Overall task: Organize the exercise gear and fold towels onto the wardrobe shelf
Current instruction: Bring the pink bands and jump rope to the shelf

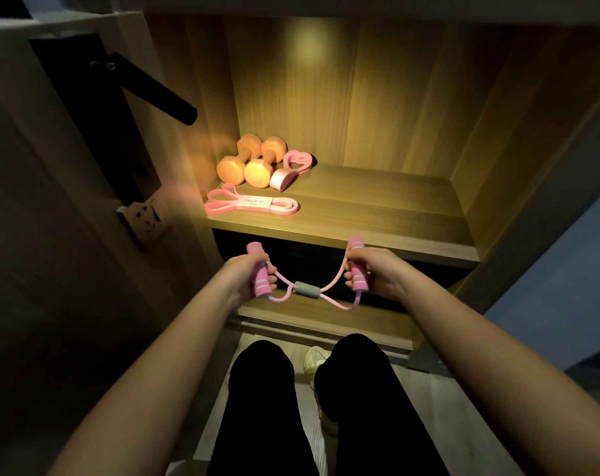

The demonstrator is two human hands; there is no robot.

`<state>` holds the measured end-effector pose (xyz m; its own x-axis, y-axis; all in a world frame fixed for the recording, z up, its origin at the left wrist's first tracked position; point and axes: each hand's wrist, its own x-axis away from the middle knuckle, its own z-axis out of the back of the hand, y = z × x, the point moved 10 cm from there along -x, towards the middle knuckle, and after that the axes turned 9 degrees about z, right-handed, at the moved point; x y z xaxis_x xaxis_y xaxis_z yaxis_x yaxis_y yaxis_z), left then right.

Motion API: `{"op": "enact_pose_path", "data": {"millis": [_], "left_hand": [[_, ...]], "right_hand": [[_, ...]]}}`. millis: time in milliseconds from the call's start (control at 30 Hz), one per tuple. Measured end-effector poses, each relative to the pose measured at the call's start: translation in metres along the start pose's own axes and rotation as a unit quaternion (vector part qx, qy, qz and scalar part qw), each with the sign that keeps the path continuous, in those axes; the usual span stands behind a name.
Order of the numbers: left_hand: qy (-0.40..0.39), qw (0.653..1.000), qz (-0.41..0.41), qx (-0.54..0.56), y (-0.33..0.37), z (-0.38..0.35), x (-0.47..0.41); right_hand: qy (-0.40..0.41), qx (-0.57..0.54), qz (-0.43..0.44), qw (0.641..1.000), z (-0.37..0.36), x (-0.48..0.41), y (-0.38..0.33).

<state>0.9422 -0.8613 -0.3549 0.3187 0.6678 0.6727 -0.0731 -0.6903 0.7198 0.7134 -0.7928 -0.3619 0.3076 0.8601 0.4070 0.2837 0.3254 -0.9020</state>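
1. Two hands held one pink figure-8 puller [326, 297]. It hung in front of the wardrobe, below the lit shelf [377, 214] edge, not on it.
2. Left hand [248, 274] was curled round the left foam handle [260, 280]; fingers wrapped it, thumb side up.
3. Right hand [374, 273] was curled round the right foam handle [357, 269] in the same kind of grip.
4. Puller's long axis ran hand to hand, left-right. Both handles stood crosswise to that, top ends pointing away toward the shelf.
5. Gray sleeve [306, 289] sat midway between the hands, the tube loops crossing through it.
6. Beyond the left hand, on the shelf, lay a flat pink band [281, 207], long axis left-right. Its paper label [254, 202] carried print too small to read.
7. Further beyond the left hand, two orange dumbbells [247, 163] lay side by side, a heart-shaped pink piece [293, 170] just beside them.
8. No brand was legible on the puller.
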Motion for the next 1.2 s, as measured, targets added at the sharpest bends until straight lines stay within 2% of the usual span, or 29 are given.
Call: {"op": "enact_pose_path", "data": {"millis": [100, 200, 300, 400, 500, 567, 667, 733, 800, 933, 1000, 1067, 1100, 1133, 1200], "left_hand": [[-0.029, 1.000, 0.001, -0.004, -0.002, -0.023, 0.006], [-0.021, 0.999, -0.005, -0.023, -0.003, -0.029, 0.007], [0.038, 0.995, -0.050, -0.073, 0.003, -0.012, 0.007], [0.126, 0.979, -0.121, -0.101, 0.015, 0.020, 0.009], [0.133, 0.964, -0.173, -0.153, 0.024, 0.027, 0.012], [0.104, 0.964, -0.169, -0.175, 0.021, 0.025, 0.010], [0.060, 0.974, -0.124, -0.179, 0.012, 0.022, 0.006], [0.047, 0.985, -0.092, -0.136, 0.008, 0.026, 0.003], [0.051, 0.985, -0.081, -0.142, 0.009, 0.032, 0.001], [0.104, 0.945, -0.121, -0.287, 0.019, 0.048, -0.002], [0.132, 0.931, -0.115, -0.320, 0.020, 0.057, -0.005], [0.189, 0.880, -0.100, -0.423, 0.024, 0.066, -0.003], [0.215, 0.856, -0.093, -0.461, 0.026, 0.069, -0.003], [0.236, 0.846, -0.087, -0.470, 0.027, 0.073, -0.002], [0.245, 0.859, -0.090, -0.440, 0.028, 0.075, -0.002]], "right_hand": [[-0.048, 0.013, 0.006, 0.999, -0.024, 0.008, -0.002], [-0.068, 0.036, 0.012, 0.997, -0.033, 0.012, -0.004], [-0.033, 0.116, 0.035, 0.992, -0.017, 0.010, -0.006], [0.031, 0.223, 0.093, 0.970, 0.011, 0.006, -0.015], [0.053, 0.306, 0.137, 0.941, 0.025, 0.010, -0.024], [0.042, 0.331, 0.137, 0.933, 0.026, 0.009, -0.023], [0.037, 0.267, 0.092, 0.959, 0.031, 0.008, -0.014], [0.032, 0.229, 0.066, 0.971, 0.036, 0.008, -0.010], [0.013, 0.271, 0.069, 0.960, 0.041, 0.005, -0.012], [0.043, 0.388, 0.090, 0.916, 0.064, 0.004, -0.011], [0.070, 0.447, 0.058, 0.890, 0.075, 0.006, -0.008], [0.101, 0.527, 0.018, 0.843, 0.088, 0.008, -0.008], [0.119, 0.541, 0.012, 0.833, 0.093, 0.009, -0.010], [0.130, 0.529, 0.014, 0.839, 0.095, 0.008, -0.011], [0.123, 0.444, 0.026, 0.887, 0.093, 0.002, -0.005]]}}
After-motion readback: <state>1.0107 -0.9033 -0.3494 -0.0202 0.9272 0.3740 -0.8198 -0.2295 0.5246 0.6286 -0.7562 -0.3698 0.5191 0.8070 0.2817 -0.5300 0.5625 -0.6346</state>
